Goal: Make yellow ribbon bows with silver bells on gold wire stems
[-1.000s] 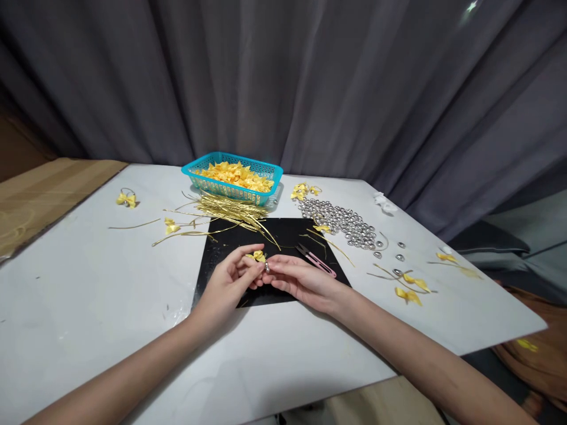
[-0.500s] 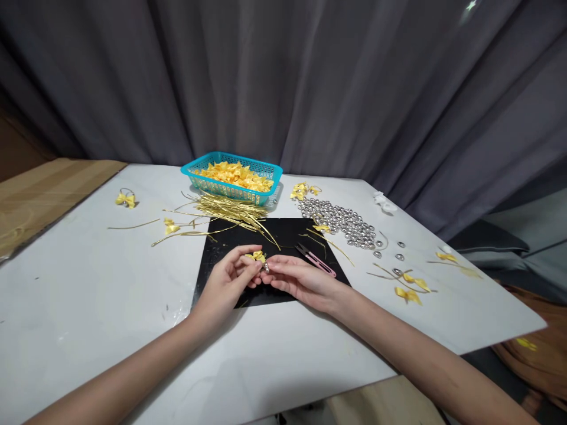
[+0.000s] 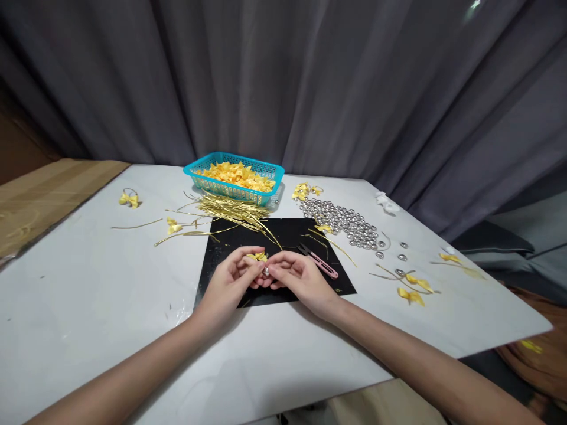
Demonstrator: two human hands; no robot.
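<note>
Both hands meet over a black mat (image 3: 234,236) on the white table. My left hand (image 3: 230,282) is closed, pinching a small yellow ribbon bow (image 3: 257,257) between thumb and fingers. My right hand (image 3: 297,277) is curled against it, fingertips pinching a small silver bead (image 3: 266,271) at the bow. Pink thread snips (image 3: 322,263) lie on the mat just right of my right hand.
A teal basket (image 3: 234,177) of yellow bows stands at the back. Gold wire strips (image 3: 230,209) lie in front of it. A pile of silver beads (image 3: 343,219) is at the right, with loose bows (image 3: 410,289) nearby. Another bow (image 3: 128,199) lies far left. Grey curtain behind.
My right hand has drawn in and curled closer to the left hand at the bow. The view shifted slightly.
</note>
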